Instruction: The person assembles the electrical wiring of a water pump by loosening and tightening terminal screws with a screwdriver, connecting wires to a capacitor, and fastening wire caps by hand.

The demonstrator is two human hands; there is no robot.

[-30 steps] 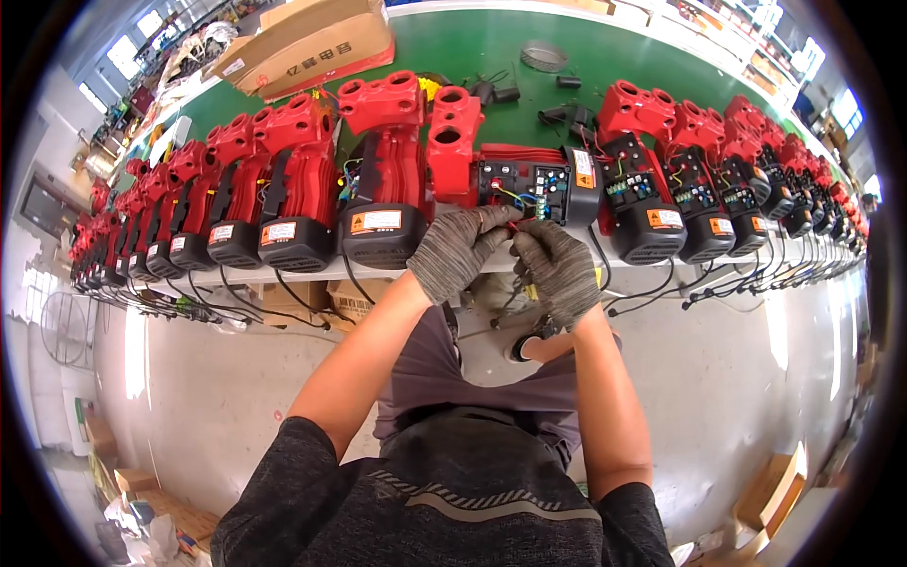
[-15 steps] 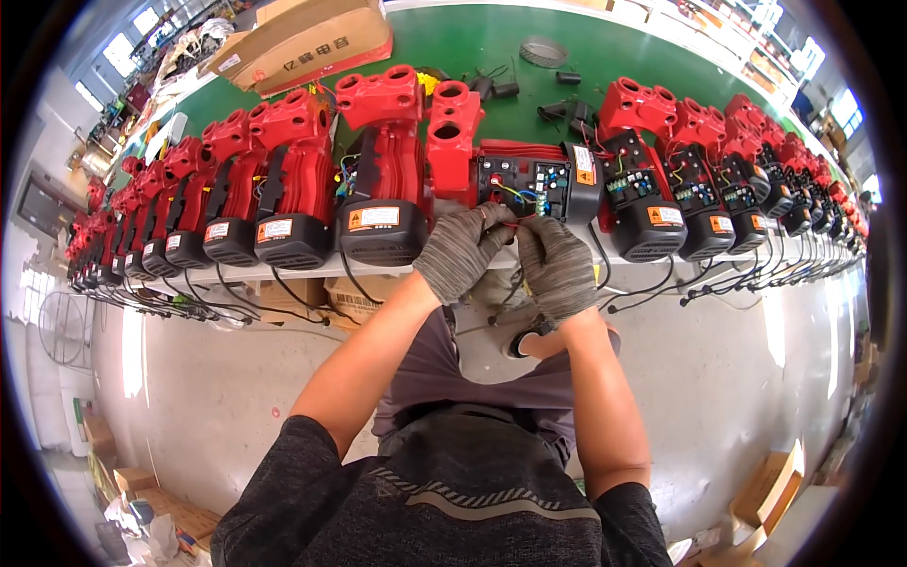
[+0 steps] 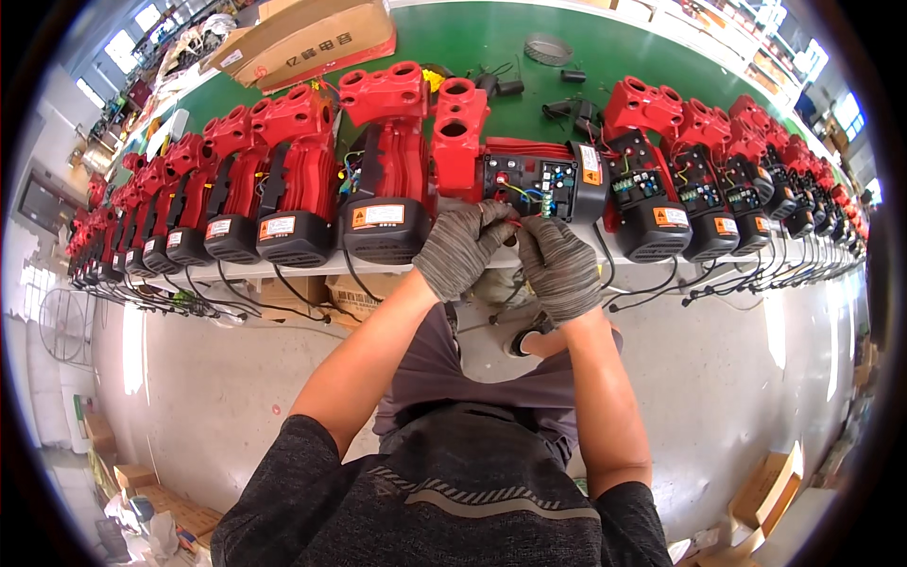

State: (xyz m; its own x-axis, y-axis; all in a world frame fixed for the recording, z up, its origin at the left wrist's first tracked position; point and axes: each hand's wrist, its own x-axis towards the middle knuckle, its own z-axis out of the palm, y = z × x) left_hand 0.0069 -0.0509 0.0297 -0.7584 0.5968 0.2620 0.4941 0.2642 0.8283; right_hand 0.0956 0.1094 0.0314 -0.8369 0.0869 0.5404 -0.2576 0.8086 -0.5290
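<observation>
In front of me a red pump point(image 3: 460, 161) lies on its side across the bench edge. Its black terminal box is uncovered, showing a circuit board point(image 3: 556, 185) with blue, yellow and green wires. My left hand point(image 3: 463, 248), in a grey knit glove, is closed in a pinch at the box's near edge. Close beside it, my right hand point(image 3: 561, 266), gloved alike, pinches too. A thin red wire point(image 3: 516, 223) runs between the two sets of fingertips. The exact ends of the wire are hidden by the gloves.
Rows of red pumps with black motor ends point(image 3: 385, 229) line the bench on both sides, their power cords point(image 3: 351, 280) hanging over the edge. On the green bench top point(image 3: 482, 38) are a cardboard box point(image 3: 307, 42), black capacitors and a round tray point(image 3: 548, 50). Cartons stand below.
Both hands stay pinched at the terminal box, with only slight finger movement. The view has shifted a little, and more red wire shows between the fingertips.
</observation>
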